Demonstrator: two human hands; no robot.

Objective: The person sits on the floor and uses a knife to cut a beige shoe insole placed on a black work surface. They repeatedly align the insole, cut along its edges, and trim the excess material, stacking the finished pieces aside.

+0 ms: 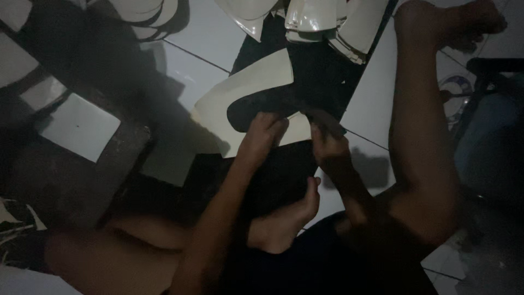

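Black sole cutout [256, 112] on cream sheet [245, 87], both hands' grip pinching it, pale stacked pieces [322, 19] beyond.

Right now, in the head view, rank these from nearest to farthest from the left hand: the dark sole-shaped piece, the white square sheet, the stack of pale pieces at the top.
1. Dark sole-shaped piece: under the left hand.
2. White square sheet: far left, on the dark block.
3. Stack of pale pieces: top edge, up and right.
The last two are close; the ranking is tentative.

I sit on the floor [371, 93] with the sole-shaped piece [273, 106] lying on a flat sheet [245, 90] before me. My left hand [262, 134] rests on the piece's near edge, my right hand [327, 142] just right of it. Behind the piece lies a pile of cut pieces [316, 22]; well left of it, a square sheet [79, 125].
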